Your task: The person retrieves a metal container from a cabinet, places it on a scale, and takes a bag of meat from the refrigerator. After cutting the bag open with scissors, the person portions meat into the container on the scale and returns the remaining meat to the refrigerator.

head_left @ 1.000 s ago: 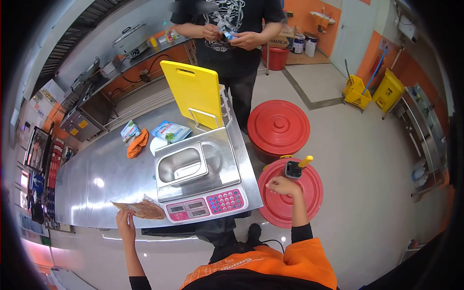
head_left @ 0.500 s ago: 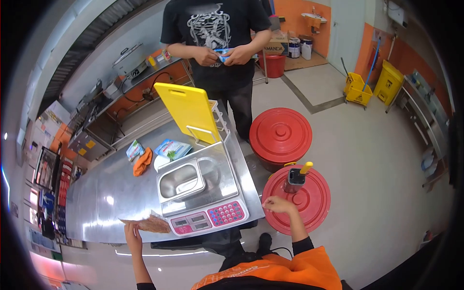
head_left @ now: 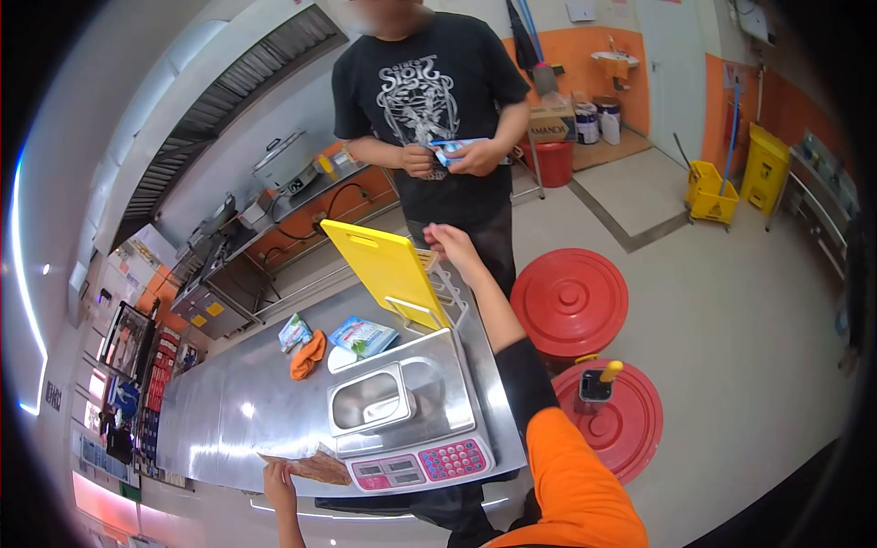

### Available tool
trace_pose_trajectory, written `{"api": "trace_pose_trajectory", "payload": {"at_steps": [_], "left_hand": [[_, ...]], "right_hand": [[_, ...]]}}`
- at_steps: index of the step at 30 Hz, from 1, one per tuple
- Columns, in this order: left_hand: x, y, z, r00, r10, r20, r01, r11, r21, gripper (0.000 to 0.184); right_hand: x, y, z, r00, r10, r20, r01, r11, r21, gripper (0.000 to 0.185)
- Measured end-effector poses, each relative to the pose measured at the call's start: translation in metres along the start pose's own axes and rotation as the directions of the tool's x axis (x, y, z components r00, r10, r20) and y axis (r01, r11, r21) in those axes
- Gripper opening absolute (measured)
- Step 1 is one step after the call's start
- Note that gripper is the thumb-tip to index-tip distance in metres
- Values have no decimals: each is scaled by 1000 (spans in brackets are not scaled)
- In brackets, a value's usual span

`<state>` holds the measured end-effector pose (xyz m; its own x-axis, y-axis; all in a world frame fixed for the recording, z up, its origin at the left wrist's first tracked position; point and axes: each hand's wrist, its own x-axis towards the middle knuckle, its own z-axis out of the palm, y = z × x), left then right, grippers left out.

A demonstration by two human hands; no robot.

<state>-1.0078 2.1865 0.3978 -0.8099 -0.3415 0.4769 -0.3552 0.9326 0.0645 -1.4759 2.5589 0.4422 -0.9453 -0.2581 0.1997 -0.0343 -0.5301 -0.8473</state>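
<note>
My left hand, closed, pinches the corner of a flat bag with brown contents at the front edge of the steel table, beside the scale. My right hand is stretched forward past the yellow cutting board, its fingers loosely bent and nothing visible in them. The board leans upright in a white wire rack. On the weighing scale sits a steel pan. Opposite me, a person in a black T-shirt holds a small blue-and-white packet in both hands.
An orange cloth and blue-white packets lie behind the scale on the steel table. Two red lidded bins stand to the right; a dark container with a yellow handle rests on the nearer lid.
My right hand has moved from above the nearer red lid forward, towards the person opposite. The view has tilted up. My left hand still pinches the bag.
</note>
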Motion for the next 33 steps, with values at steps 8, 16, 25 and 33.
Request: {"api": "trace_pose_trajectory", "payload": {"at_steps": [8, 16, 25, 33], "left_hand": [[-13, -1, 0, 997, -19, -76, 19, 1000, -4, 8], [-4, 7, -2, 996, 22, -88, -27, 998, -57, 5], [12, 8, -9, 989, 131, -67, -132, 991, -11, 3], [33, 0, 7, 941, 340, -7, -329, 905, -271, 5]], "right_hand": [[114, 18, 40, 831, 355, 429, -185, 903, -388, 30], [142, 15, 51, 835, 251, 490, 186, 708, -681, 20], [67, -124, 77, 882, -347, 319, 449, 410, -794, 47], [-155, -167, 93, 883, -409, 231, 436, 534, -724, 37]]}}
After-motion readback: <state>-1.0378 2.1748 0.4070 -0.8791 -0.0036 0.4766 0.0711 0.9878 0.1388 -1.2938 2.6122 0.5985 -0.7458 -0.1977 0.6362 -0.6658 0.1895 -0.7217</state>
